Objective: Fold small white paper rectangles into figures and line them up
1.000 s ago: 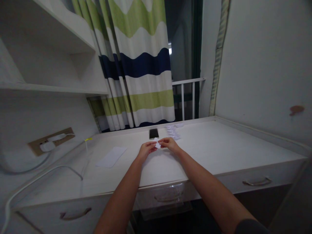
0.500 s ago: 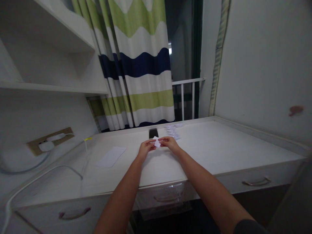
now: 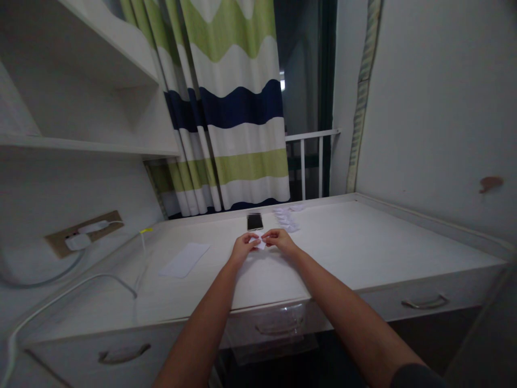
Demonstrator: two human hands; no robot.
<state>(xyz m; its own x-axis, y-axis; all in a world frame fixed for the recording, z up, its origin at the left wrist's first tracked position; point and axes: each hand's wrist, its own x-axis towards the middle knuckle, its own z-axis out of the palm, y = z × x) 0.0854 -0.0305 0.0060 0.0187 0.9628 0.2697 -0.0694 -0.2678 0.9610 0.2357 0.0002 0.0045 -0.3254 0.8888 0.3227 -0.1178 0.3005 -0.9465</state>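
Observation:
A small folded piece of white paper (image 3: 260,244) is held between my two hands, above the middle of the white desk. My left hand (image 3: 244,247) pinches its left side with thumb and fingers. On the right side, my right hand (image 3: 279,240) grips it with the fingertips. The fingers cover part of the paper, so its exact folds are hidden. Just beyond my hands lies a dark phone (image 3: 254,221). Several small folded white paper pieces (image 3: 285,220) lie in a row to the right of the phone.
Flat white paper sheets (image 3: 184,260) rest on the desk (image 3: 363,242) to the left. A white cable (image 3: 100,276) runs along the left side from plugs in a wall socket (image 3: 83,235). A shelf (image 3: 89,146) overhangs at upper left; a curtain (image 3: 246,108) hangs behind.
Both hands have come down slightly toward me with the paper, and the fingers now cover more of it. More of the phone shows.

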